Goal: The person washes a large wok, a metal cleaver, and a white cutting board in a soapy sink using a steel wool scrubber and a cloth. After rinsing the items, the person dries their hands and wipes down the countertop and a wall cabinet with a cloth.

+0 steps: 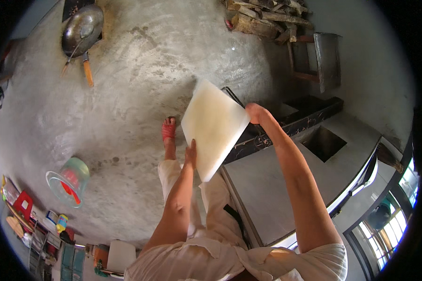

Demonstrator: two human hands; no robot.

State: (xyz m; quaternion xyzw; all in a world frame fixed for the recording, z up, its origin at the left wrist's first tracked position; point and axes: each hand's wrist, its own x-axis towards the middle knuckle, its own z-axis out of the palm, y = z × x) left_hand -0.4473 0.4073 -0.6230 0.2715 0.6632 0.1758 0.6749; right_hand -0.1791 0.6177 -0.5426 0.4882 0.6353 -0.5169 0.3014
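A thick white cutting board (212,123), apparently plastic, is held out in front of my body, tilted, with one broad face towards me. My left hand (191,154) grips its lower left edge; the thumb shows along the edge and the other fingers are hidden behind it. At the right corner, my right hand (257,113) is closed around the board, its fingertips out of sight. Just behind that corner a black metal rack (234,95) sticks out, partly covered by the board.
To my right runs a counter (263,196) with a dark-edged ledge (316,114) and a square opening (323,144). Firewood (267,21) and a wooden stool (327,63) stand beyond. A wok (82,31) sits far left; a clear bucket (70,179) stands on the concrete floor (126,116).
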